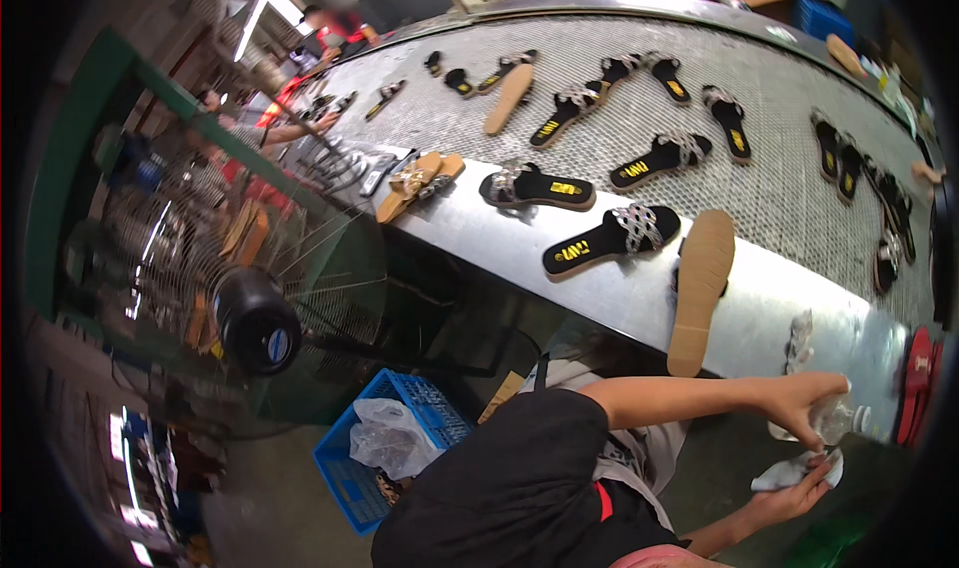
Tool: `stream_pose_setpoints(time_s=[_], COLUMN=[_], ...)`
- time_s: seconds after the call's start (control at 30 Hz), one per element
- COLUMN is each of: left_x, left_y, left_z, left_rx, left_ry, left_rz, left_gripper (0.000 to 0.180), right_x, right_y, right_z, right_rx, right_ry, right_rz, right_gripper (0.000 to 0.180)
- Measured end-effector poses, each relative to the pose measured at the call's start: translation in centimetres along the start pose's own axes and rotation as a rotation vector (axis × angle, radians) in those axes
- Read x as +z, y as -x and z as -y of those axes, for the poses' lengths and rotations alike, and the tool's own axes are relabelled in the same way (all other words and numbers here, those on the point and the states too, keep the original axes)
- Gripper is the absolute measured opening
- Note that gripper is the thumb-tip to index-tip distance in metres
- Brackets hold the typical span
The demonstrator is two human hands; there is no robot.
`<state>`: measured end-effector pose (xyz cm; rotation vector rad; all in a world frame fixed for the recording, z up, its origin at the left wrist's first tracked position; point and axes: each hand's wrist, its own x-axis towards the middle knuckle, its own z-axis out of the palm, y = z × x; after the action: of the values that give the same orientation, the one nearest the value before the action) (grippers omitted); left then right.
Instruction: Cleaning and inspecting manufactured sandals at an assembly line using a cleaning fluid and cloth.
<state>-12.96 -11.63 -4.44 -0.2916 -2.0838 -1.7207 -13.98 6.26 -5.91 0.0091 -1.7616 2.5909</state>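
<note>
My left hand (799,400) grips a clear plastic bottle (835,420), tipped on its side at the near right corner of the metal table. Just below it, my right hand (794,501) holds a crumpled white cloth (784,474) close under the bottle. A small crumpled, whitish piece (799,340) lies on the metal edge beyond my left hand. To the left of it, a sandal (702,288) rests with its tan sole up, sticking out over the table edge. Beside that sandal is a black slide sandal (614,243) with a silvery cut-out strap.
Several black sandals (664,160) lie scattered on the mesh conveyor (769,208). Tan sandals (420,183) sit at the left edge, red footwear (913,383) at the far right. A caged fan (258,318) and blue crate (345,468) stand left. Other people work at the far left.
</note>
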Motion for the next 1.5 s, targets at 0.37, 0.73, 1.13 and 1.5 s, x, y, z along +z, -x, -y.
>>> stream_pose_setpoints(time_s=[0.37, 0.73, 1.13, 1.5], left_x=[-1.8, -1.4, -2.2, -2.6], left_y=[10.7, 12.9, 11.3, 6.3], left_z=[-6.4, -7.3, -7.5, -8.1], left_rx=[-0.531, -0.778, -1.010, -0.528], left_ry=[-0.074, 0.004, 0.011, -0.082], left_rz=[0.119, 0.236, 0.326, 0.215], left_gripper=[0.068, 0.063, 0.055, 0.074], right_x=[1.1, -1.2, -1.6, -1.4], right_y=[4.7, 7.5, 6.8, 4.9], right_z=[2.0, 0.7, -0.9, -0.9], right_rx=[0.131, 0.223, 0.317, 0.140], right_ry=[0.269, 0.337, 0.329, 0.161], right_rz=[0.283, 0.332, 0.379, 0.104], right_gripper=[0.023, 0.022, 0.025, 0.028])
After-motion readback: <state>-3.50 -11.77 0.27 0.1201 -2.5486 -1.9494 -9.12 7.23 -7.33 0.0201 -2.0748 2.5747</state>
